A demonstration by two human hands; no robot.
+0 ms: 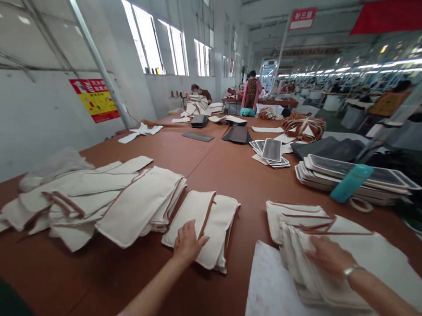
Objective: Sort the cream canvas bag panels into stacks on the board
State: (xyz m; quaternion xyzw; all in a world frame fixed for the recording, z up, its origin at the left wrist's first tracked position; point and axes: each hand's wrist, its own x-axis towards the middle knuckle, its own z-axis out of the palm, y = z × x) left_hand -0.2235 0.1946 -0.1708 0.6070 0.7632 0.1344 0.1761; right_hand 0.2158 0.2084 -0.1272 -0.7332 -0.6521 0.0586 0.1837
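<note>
My left hand (187,244) rests on a small stack of cream fabric panels (218,226) with brown edging, its thumb spread from the slightly bent fingers. On the right, my right hand (330,259), with a bracelet at the wrist, is closed on the upper layers of a larger pile of cream fabric panels (373,256). Its fingertips are partly hidden among the layers, which look blurred and fanned at their left edge. Under that pile lies a pale sheet (270,287). Left of my left hand leans another stack of cream panels (142,206).
Loose cream pieces (86,188) spread across the table's left. Dark panels with white borders (362,171), a teal bottle (352,182) and a tape roll (361,204) sit at the right. Farther back are a brown strap bundle (305,126) and people (252,91).
</note>
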